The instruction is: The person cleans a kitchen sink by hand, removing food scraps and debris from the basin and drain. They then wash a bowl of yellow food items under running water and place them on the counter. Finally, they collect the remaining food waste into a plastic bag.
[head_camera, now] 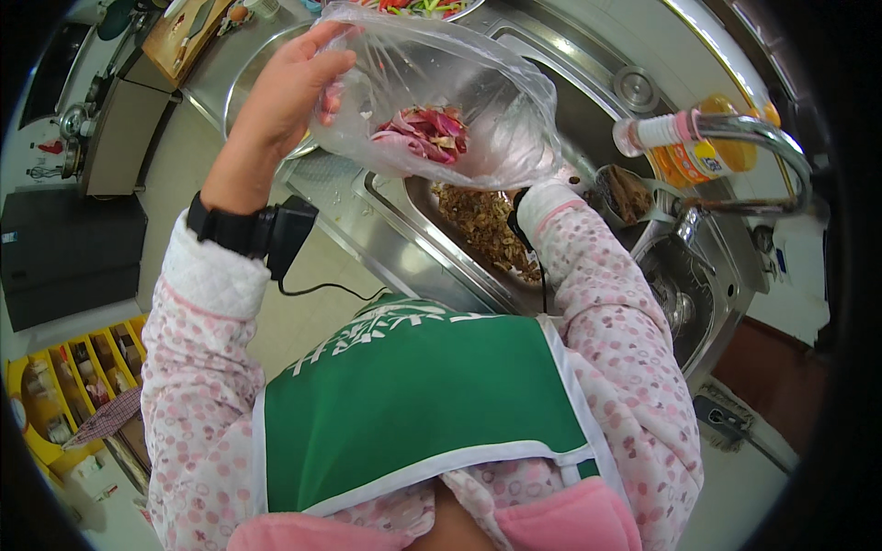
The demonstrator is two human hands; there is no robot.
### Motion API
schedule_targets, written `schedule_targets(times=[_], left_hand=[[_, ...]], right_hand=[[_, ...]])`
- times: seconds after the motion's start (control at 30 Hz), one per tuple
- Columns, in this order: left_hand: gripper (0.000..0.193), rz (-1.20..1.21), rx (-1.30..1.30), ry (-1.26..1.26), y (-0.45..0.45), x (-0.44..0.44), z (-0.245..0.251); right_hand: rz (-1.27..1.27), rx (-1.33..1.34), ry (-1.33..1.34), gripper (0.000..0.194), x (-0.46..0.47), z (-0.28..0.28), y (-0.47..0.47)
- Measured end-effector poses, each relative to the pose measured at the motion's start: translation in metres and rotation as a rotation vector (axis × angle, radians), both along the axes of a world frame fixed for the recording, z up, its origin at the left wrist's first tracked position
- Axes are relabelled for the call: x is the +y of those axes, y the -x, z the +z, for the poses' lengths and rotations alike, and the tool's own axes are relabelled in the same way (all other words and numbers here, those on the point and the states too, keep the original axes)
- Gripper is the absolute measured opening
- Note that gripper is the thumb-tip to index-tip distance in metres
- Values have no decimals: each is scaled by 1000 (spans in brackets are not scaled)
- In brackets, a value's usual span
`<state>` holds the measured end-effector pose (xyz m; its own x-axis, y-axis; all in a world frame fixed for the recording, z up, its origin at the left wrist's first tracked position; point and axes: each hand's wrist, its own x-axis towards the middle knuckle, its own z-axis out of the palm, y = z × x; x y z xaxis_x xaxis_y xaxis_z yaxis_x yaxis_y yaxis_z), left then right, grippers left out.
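My left hand [303,86] grips the rim of a clear plastic bag [482,76] at its left side, thumb over the film. Inside the bag lies a small heap of red-purple peelings [431,132], which look like onion skins. My right hand [518,155] is behind the bag's right side, showing only hazily through the plastic, so its grip is unclear. Its sleeve cuff [548,206] hangs over the sink. Below the bag, brown wet scraps [489,231] lie in the near part of the steel sink [396,189].
A chrome faucet [758,127] arches at the right, beside an orange detergent bottle [689,162]. A brown sponge or cloth [623,194] sits by its base. A metal bowl [238,79] stands behind my left hand. A knife [201,21] lies on a wooden board [165,48].
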<state>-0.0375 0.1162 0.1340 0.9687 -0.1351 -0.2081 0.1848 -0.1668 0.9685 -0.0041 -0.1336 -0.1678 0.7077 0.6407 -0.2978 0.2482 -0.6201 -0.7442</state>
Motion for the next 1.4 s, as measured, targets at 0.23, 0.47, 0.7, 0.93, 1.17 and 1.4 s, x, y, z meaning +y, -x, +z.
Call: schedule_targets(times=[0.23,0.47,0.7,0.93,1.17,1.4], left_hand=[[48,-9,12,-61,3,-1,5],[48,-94,55,-3,-2,5,10],[46,-7,-5,-41,-4,-2,9],[45,-70,23,3,-13,-5,5],[44,-26,2,-30,-23,-4,-2],[46,-81,-3,0,-30,-13,-8]], right_hand=[[281,46,186,73,5,5,2],[528,-9,294,86,-5,15,36],[613,-128,563,134,-21,-15,97],[493,-206,457,119,-2,-30,103],[404,-329,397,49,7,-48,98],[433,-325,378,45,10,-51,98]])
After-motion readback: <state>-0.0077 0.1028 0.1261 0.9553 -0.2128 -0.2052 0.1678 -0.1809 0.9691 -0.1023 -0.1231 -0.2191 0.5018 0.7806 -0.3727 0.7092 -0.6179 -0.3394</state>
